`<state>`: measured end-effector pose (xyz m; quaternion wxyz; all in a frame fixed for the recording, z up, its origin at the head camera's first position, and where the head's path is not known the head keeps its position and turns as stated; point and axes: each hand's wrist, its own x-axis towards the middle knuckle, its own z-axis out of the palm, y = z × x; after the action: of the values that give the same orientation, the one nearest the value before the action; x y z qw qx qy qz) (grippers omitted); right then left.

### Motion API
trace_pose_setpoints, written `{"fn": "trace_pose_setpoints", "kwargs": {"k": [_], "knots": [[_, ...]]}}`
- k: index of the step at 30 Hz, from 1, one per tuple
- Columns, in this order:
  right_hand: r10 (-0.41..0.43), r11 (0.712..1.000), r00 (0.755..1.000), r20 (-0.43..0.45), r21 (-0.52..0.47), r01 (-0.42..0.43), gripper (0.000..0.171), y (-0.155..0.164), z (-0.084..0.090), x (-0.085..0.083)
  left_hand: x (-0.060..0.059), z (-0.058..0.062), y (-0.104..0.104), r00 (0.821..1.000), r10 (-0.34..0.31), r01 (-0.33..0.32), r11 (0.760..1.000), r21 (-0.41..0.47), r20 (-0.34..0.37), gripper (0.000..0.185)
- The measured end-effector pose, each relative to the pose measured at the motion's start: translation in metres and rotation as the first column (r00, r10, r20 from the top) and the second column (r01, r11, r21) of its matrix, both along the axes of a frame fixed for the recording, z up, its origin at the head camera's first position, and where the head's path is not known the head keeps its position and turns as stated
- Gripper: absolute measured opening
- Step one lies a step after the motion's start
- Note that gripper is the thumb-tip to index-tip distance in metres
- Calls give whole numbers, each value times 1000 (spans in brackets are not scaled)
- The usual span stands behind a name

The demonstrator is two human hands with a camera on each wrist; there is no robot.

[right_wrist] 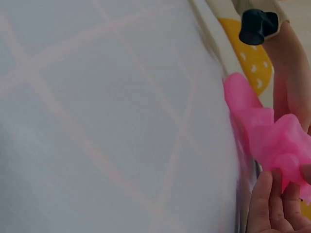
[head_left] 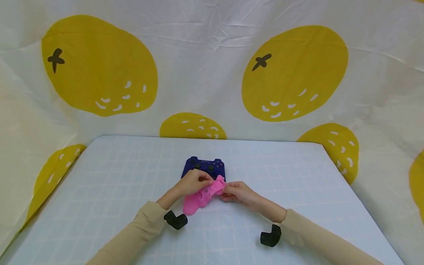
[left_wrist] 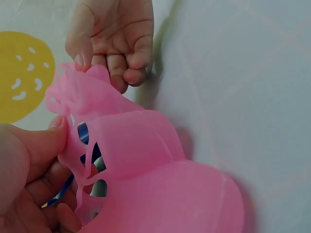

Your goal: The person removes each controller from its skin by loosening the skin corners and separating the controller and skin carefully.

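A pink silicone controller cover, soft and full of cut-out holes, is held in the air by both hands. My left hand pinches its upper edge, thumb on the near face, as the left wrist view shows. At the cover's other end, my right hand pinches a crumpled part between thumb and fingers. Behind the hands a dark blue game controller lies on the table, its lower part hidden by the left hand and the cover. In the right wrist view the cover hangs bent and folded.
A pale checked cloth covers the table. Behind it hangs a white curtain printed with large yellow fruit shapes. A small black camera sits on each wrist, the left one close to the cover, the right one nearer the table's front.
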<state>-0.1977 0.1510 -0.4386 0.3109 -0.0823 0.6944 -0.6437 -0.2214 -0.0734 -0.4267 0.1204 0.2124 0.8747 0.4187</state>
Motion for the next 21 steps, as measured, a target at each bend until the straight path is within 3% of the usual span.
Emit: {"fn": "trace_pose_setpoints", "kwargs": {"k": [8,21], "knots": [[-6,998,999,-45,58,8,34,4,3,4,1,0,-7,999,35,-35,999,5,0,15],[-152,975,988,13,165,148,18,4,5,13,1,-3,-17,1000,-5,7,995,99,-28,16]]}}
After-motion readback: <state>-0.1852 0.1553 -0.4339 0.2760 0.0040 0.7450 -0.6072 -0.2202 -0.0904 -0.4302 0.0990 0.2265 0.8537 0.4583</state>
